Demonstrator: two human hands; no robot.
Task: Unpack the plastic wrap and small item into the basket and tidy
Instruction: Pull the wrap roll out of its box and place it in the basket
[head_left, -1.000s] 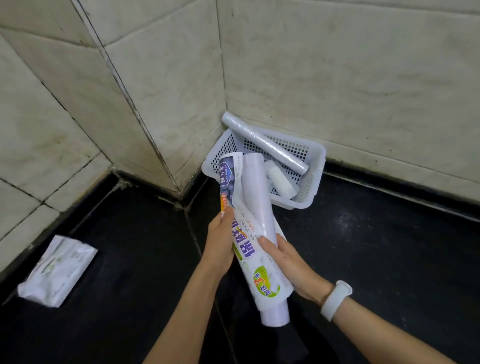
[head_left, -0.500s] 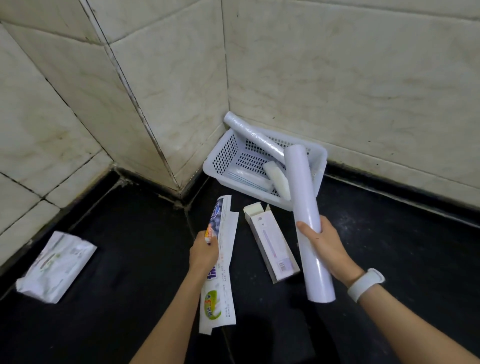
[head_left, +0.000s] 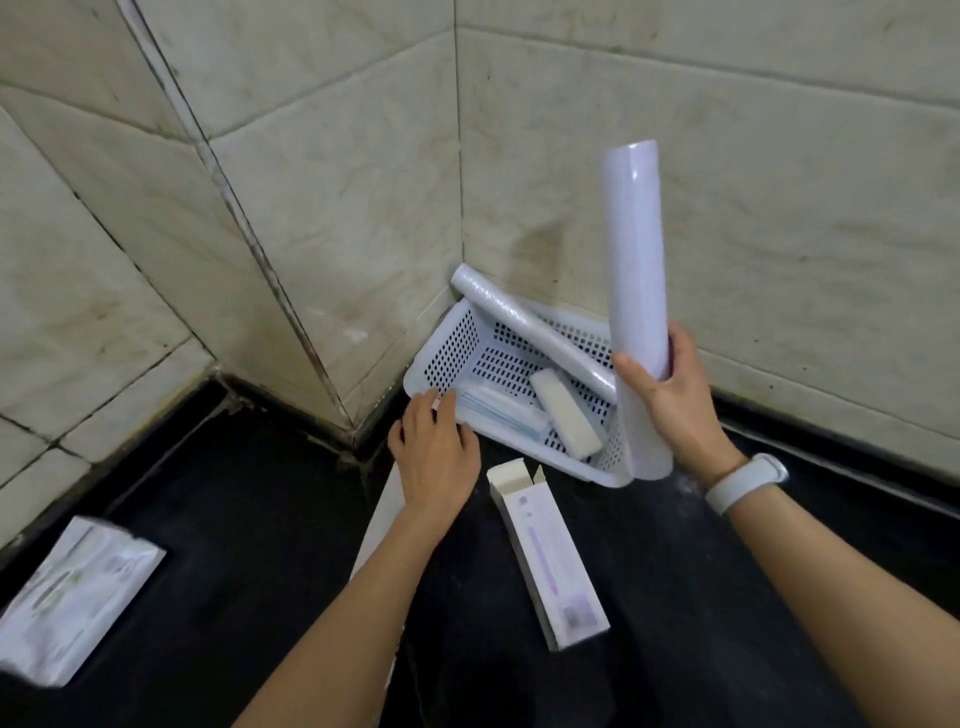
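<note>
My right hand (head_left: 670, 395) grips a white plastic wrap roll (head_left: 636, 270) near its lower end and holds it almost upright above the right side of the white perforated basket (head_left: 452, 353) in the corner. Another wrapped roll (head_left: 524, 332) leans across the basket, with a small white block (head_left: 563, 418) and a flat clear packet (head_left: 498, 413) inside. My left hand (head_left: 436, 454) rests at the basket's front left rim, fingers apart, holding nothing. The roll's empty printed sleeve (head_left: 382, 519) lies on the floor under my left forearm, mostly hidden.
An open white carton (head_left: 550, 556) lies on the black floor between my arms. A white printed pouch (head_left: 72, 592) lies at the lower left. Tiled walls close the corner behind and left of the basket.
The roll came out of its printed sleeve. My left hand dropped the sleeve and moved to the basket rim. My right hand lifted the bare roll upright over the basket.
</note>
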